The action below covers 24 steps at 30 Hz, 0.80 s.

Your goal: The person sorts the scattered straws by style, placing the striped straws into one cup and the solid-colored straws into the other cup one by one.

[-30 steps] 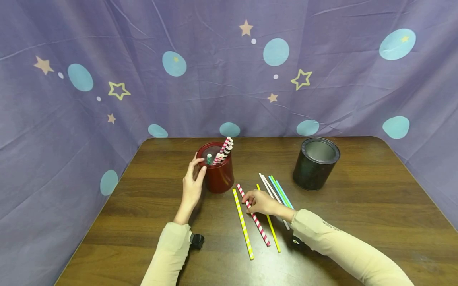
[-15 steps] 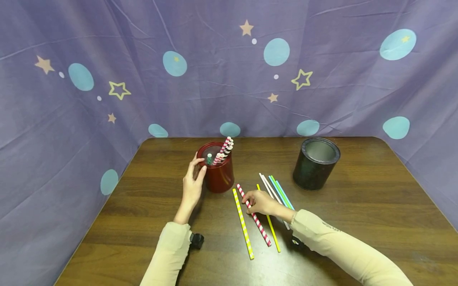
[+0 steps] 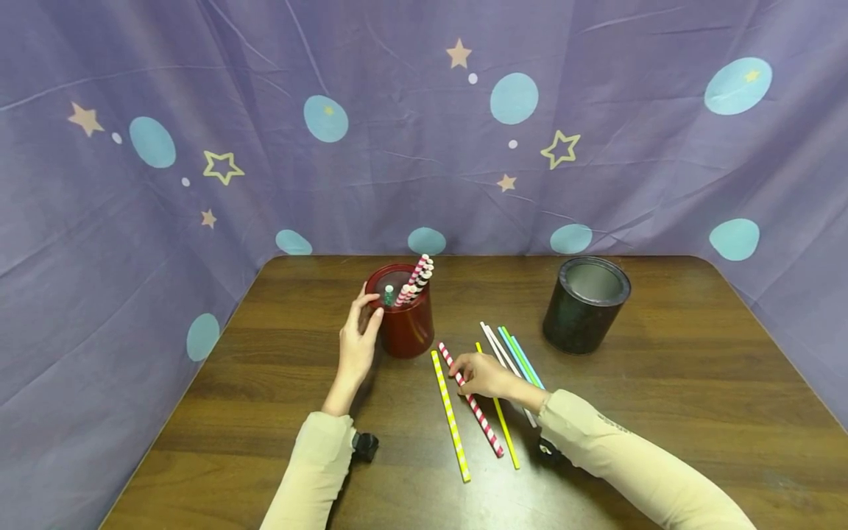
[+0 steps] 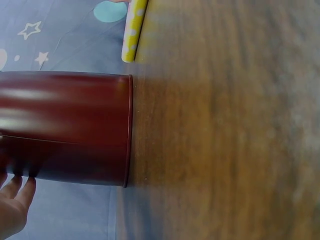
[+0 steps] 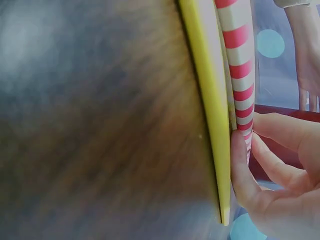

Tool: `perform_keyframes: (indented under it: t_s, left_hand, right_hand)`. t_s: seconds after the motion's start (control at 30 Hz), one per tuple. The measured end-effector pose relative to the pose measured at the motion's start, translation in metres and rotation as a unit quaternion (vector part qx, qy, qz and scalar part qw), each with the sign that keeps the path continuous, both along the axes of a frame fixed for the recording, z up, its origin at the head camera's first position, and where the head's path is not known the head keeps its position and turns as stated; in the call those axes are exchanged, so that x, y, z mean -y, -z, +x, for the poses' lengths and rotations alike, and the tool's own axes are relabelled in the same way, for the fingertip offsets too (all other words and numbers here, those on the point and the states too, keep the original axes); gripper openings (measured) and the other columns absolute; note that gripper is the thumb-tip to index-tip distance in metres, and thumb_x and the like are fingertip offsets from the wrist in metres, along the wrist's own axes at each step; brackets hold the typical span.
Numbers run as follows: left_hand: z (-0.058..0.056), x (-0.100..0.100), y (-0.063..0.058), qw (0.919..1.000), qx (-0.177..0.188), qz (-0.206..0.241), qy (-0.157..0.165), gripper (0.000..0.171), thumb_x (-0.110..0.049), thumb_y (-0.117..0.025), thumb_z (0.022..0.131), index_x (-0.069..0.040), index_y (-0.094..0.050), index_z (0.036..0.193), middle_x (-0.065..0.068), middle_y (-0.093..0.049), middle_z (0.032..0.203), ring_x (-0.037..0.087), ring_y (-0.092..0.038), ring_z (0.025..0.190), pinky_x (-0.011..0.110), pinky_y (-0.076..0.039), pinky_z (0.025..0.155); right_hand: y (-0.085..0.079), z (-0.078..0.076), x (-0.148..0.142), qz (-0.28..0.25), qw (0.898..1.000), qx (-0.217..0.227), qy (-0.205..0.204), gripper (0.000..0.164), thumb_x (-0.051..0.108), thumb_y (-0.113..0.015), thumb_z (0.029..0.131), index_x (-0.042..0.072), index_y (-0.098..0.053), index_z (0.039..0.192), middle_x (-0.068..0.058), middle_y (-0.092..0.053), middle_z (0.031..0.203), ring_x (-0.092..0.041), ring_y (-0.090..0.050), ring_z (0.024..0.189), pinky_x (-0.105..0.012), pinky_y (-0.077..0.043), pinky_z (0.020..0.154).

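My left hand (image 3: 358, 344) holds the dark red can (image 3: 409, 333) at its left side, fingertips by the rim. Several striped paper straws (image 3: 421, 277) lean out of the can toward the right, and a green one (image 3: 389, 296) stands apart near its front. With thumb and fingers, my right hand (image 3: 489, 377) pinches a red-and-white striped paper straw (image 3: 486, 427) near its upper half. That straw lies along the table, pointing toward the can. In the right wrist view, a plain yellow stick (image 5: 212, 110) runs alongside the striped straw (image 5: 240, 67).
A yellow-and-white straw (image 3: 452, 419) lies left of the pinched one. White sticks (image 3: 493, 340) and blue and green sticks (image 3: 523, 357) lie partly under the right forearm. A black can (image 3: 578, 320) stands at the back right. A purple curtain (image 3: 397, 110) hangs behind the table (image 3: 232, 427).
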<state>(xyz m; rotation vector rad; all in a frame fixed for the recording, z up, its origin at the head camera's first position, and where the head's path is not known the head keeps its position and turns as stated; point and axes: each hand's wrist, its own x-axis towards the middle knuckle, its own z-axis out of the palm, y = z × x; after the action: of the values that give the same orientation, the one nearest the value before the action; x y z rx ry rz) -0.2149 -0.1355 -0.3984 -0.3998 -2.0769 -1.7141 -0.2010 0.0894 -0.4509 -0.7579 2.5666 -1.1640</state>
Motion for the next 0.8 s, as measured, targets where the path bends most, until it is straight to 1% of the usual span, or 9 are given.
perform_keyframes:
  t_s: [0.07, 0.13, 0.23, 0.33, 0.43, 0.5, 0.6, 0.8]
  left_hand:
    - [0.0003, 0.0000, -0.0001, 1.0000, 0.002, 0.000, -0.001, 0.028, -0.003, -0.048, 0.089, 0.010, -0.047, 0.114, 0.020, -0.031, 0.138, 0.028, -0.038, 0.122, 0.019, -0.033, 0.099]
    - [0.0006, 0.0000, -0.0002, 1.0000, 0.004, 0.001, 0.000, 0.028, -0.003, -0.049, 0.089, 0.009, -0.047, 0.114, 0.019, -0.031, 0.138, 0.027, -0.038, 0.122, 0.019, -0.033, 0.099]
    - [0.0009, 0.0000, -0.0006, 1.0000, 0.005, 0.000, -0.001, 0.028, -0.004, -0.049, 0.089, 0.009, -0.047, 0.114, 0.019, -0.032, 0.138, 0.026, -0.038, 0.122, 0.020, -0.032, 0.100]
    - [0.0010, -0.0002, -0.0007, 1.0000, 0.004, 0.000, 0.001, 0.028, -0.003, -0.048, 0.089, 0.009, -0.047, 0.114, 0.020, -0.032, 0.138, 0.027, -0.038, 0.122, 0.022, -0.032, 0.101]
    - [0.0012, -0.0005, -0.0008, 1.0000, 0.003, 0.000, 0.001, 0.028, -0.004, -0.049, 0.089, 0.010, -0.047, 0.114, 0.020, -0.032, 0.138, 0.028, -0.037, 0.122, 0.023, -0.032, 0.101]
    - [0.0013, -0.0005, -0.0008, 1.0000, 0.004, -0.001, 0.000, 0.028, -0.004, -0.049, 0.089, 0.009, -0.047, 0.115, 0.020, -0.032, 0.138, 0.028, -0.037, 0.122, 0.023, -0.032, 0.101]
    - [0.0014, -0.0005, -0.0009, 1.0000, 0.005, -0.001, -0.001, 0.028, -0.004, -0.049, 0.089, 0.009, -0.047, 0.115, 0.019, -0.032, 0.138, 0.027, -0.038, 0.122, 0.023, -0.032, 0.101]
    - [0.0014, -0.0004, -0.0009, 1.0000, 0.006, 0.000, -0.002, 0.028, -0.004, -0.049, 0.089, 0.009, -0.047, 0.114, 0.019, -0.032, 0.138, 0.027, -0.038, 0.122, 0.022, -0.032, 0.101]
  right_hand:
    - [0.0008, -0.0006, -0.0009, -0.019, 1.000, 0.019, -0.005, 0.025, -0.001, -0.068, 0.066, 0.000, -0.060, 0.090, 0.000, -0.052, 0.062, -0.003, -0.044, 0.054, -0.016, -0.037, 0.049]
    - [0.0008, -0.0014, -0.0020, -0.053, 0.997, 0.054, -0.011, 0.026, -0.005, -0.065, 0.067, -0.004, -0.059, 0.092, -0.003, -0.054, 0.061, -0.003, -0.045, 0.053, -0.014, -0.037, 0.048]
    - [0.0009, -0.0028, -0.0045, -0.110, 0.988, 0.110, -0.018, 0.029, -0.011, -0.059, 0.067, -0.011, -0.055, 0.096, -0.009, -0.057, 0.061, -0.004, -0.048, 0.051, -0.014, -0.040, 0.047]
    - [-0.0001, -0.0030, -0.0068, -0.142, 0.977, 0.158, 0.000, 0.031, -0.012, -0.057, 0.069, -0.014, -0.051, 0.100, -0.011, -0.060, 0.063, -0.005, -0.051, 0.054, -0.017, -0.046, 0.051]
    - [-0.0012, -0.0024, -0.0083, -0.160, 0.968, 0.191, 0.028, 0.033, -0.011, -0.057, 0.072, -0.014, -0.050, 0.104, -0.009, -0.060, 0.067, -0.006, -0.053, 0.058, -0.021, -0.051, 0.057]
    - [-0.0024, -0.0018, -0.0089, -0.177, 0.961, 0.208, 0.045, 0.034, -0.010, -0.057, 0.074, -0.014, -0.050, 0.107, -0.008, -0.060, 0.070, -0.008, -0.054, 0.061, -0.023, -0.052, 0.060]
    - [-0.0042, -0.0014, -0.0098, -0.207, 0.953, 0.213, 0.062, 0.035, -0.008, -0.055, 0.076, -0.014, -0.049, 0.109, -0.007, -0.060, 0.073, -0.009, -0.056, 0.064, -0.024, -0.052, 0.062]
    - [-0.0078, -0.0007, -0.0094, -0.254, 0.940, 0.211, 0.086, 0.036, -0.008, -0.051, 0.077, -0.013, -0.047, 0.113, -0.021, -0.061, 0.081, -0.011, -0.057, 0.067, -0.023, -0.052, 0.062]
